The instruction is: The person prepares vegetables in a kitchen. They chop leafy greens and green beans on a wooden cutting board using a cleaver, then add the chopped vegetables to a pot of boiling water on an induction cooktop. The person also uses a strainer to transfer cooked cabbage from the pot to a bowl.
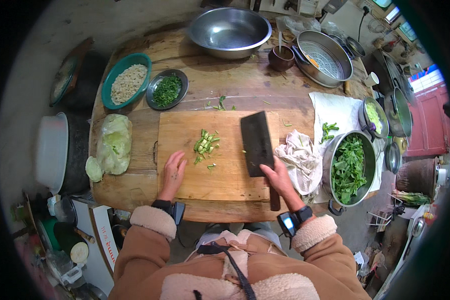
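Note:
In my right hand (276, 175) is a dark cleaver (258, 144), its broad blade lying flat over the right side of a wooden cutting board (180, 131). Its handle runs below my palm towards the table's near edge. My left hand (173, 173) rests at the board's left side, fingers slightly apart, holding nothing. Between the two hands lies a small pile of chopped green vegetable pieces (205, 145), with a few bits scattered just below it. Neither my hand nor the blade touches the pile.
A crumpled cloth (299, 159) lies right of the board, beside a pot of leafy greens (348, 168). Bagged cabbage (114, 144) sits at left. Behind stand a teal basin (107, 88), a plate of chopped herbs (167, 90), a steel bowl (230, 33) and a steamer pot (324, 56).

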The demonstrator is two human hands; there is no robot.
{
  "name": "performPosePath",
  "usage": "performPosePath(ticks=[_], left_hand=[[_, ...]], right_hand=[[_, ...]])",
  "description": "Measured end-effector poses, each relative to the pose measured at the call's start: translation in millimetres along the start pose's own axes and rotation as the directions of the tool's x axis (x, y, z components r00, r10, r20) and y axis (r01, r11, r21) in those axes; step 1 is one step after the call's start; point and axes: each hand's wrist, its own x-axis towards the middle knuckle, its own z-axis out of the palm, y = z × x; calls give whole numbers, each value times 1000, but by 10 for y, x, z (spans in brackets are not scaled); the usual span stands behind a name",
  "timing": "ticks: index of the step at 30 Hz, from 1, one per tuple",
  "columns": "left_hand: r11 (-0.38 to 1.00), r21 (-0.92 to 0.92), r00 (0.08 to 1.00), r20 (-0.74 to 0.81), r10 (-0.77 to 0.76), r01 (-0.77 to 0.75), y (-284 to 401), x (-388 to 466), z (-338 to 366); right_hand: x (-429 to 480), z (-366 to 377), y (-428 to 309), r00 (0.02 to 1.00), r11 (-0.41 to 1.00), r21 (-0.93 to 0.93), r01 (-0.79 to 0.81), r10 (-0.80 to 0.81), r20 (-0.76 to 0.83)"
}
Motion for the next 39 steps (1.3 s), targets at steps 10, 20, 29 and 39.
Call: performPosePath(ticks=[10, 20, 29, 39], left_hand=[[990, 136, 996, 82, 18, -29, 44, 1331, 258], [863, 505, 939, 308, -156, -23, 324, 2097, 770], [877, 437, 928, 373, 25, -199, 600, 2152, 1442], [956, 214, 909, 404, 101, -201, 505, 2263, 1681]], right_hand=[[-134, -445, 251, 986, 986, 88, -142, 149, -80], [-213, -430, 437, 982, 988, 39, -149, 152, -109], [-193, -449, 415, 978, 982, 51, -179, 184, -103], [-176, -452, 426, 981, 986, -9, -168, 166, -105]])
